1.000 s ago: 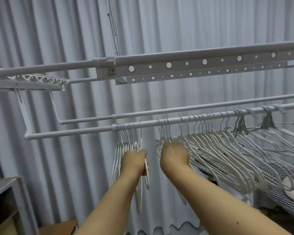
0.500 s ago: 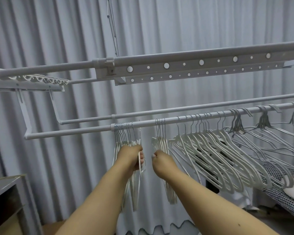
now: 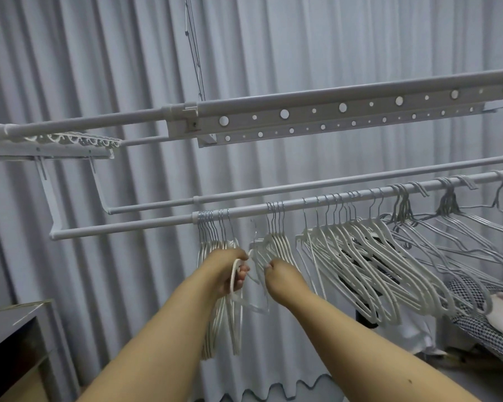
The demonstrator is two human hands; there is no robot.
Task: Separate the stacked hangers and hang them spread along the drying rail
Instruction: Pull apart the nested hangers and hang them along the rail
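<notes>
The white hangers point(image 3: 273, 245) hang by their hooks on the drying rail point(image 3: 122, 227), bunched close together. The left hand point(image 3: 228, 271) curls round one hanger's thin arm. The right hand point(image 3: 279, 275) is curled by the next bunch (I cannot tell what it pinches). The hangers look light and stiff, and their hooks may catch on each other. I think it is best to hold one near its hook.
</notes>
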